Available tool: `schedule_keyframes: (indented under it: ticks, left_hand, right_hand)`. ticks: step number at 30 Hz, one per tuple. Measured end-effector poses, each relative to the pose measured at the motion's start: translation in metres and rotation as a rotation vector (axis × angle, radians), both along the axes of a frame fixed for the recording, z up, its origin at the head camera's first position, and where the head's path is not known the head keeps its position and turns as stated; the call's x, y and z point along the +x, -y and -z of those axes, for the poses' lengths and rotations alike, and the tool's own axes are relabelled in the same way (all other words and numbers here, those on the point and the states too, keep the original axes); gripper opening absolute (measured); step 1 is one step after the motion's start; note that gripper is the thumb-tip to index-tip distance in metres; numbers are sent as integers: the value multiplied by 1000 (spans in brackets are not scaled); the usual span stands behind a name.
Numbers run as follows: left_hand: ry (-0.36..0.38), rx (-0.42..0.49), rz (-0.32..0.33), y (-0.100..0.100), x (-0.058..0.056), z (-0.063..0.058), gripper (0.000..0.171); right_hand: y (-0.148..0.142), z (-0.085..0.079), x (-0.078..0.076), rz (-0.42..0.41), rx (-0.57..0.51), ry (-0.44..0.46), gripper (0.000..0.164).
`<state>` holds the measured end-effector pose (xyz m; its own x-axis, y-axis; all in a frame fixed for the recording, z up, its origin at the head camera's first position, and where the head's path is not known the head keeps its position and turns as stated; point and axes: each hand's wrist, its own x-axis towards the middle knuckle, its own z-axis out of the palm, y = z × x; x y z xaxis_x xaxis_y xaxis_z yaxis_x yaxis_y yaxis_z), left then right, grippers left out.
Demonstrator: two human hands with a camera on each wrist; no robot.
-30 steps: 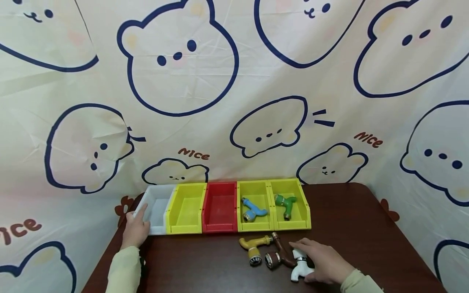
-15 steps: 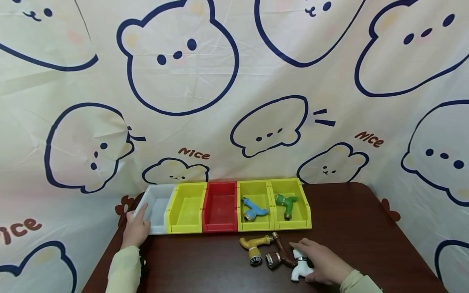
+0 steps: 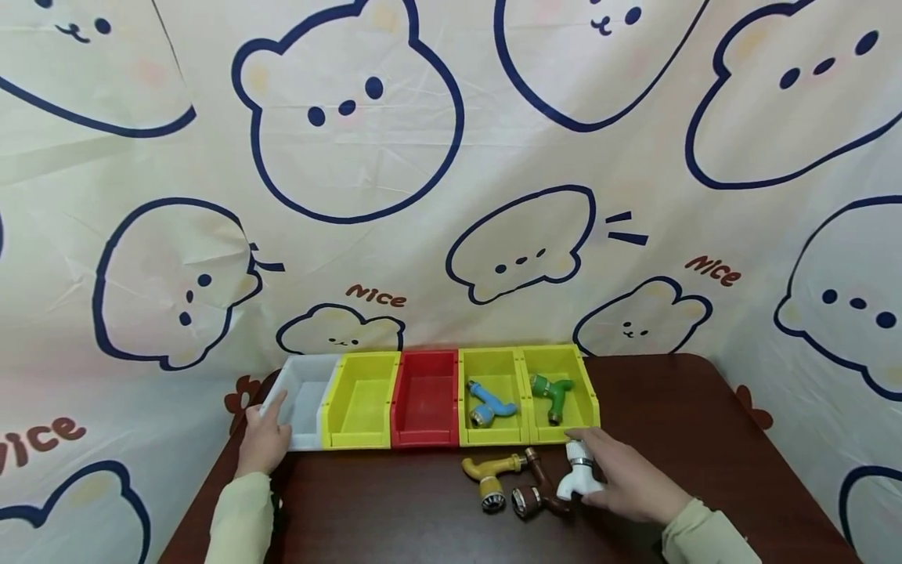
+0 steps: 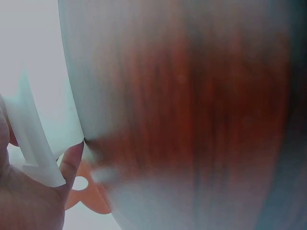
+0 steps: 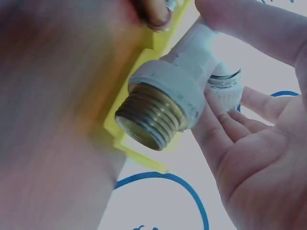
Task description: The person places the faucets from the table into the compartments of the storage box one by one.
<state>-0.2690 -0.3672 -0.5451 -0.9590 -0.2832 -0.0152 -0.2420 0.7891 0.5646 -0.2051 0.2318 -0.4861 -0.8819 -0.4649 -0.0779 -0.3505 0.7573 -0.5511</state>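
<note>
In the head view my right hand (image 3: 634,478) pinches a white faucet (image 3: 580,474) between thumb and fingers, just above the table. The right wrist view shows the faucet's threaded brass end (image 5: 148,117) pointing away from the palm. Left of it lie a brown faucet (image 3: 541,486) and a yellow faucet (image 3: 488,472). My left hand (image 3: 262,440) grips the side wall of the white bin (image 3: 308,407) at the row's left end. In the left wrist view the thumb and a finger sit on either side of that bin wall (image 4: 36,129).
Right of the white bin stand a yellow bin (image 3: 358,440), a red bin (image 3: 425,437) and two more yellow bins. One holds a blue faucet (image 3: 496,403), the other a green faucet (image 3: 554,395). The dark wooden table (image 3: 380,509) meets a patterned cloth (image 3: 521,157) behind.
My right hand has lifted the white faucet and moved it away from me, toward the bins. The left hand stays on the white bin. The head view has shifted slightly.
</note>
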Motion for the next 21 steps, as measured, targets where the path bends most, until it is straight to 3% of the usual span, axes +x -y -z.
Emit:
schedule_keyframes:
  ticks: [8, 21]
  left_hand:
    - [-8, -12, 10, -1, -1, -3, 68]
    - [12, -6, 22, 0, 0, -4, 69]
  right_hand:
    - [16, -14, -13, 1, -19, -89, 78]
    - [55, -31, -41, -90, -42, -188, 77]
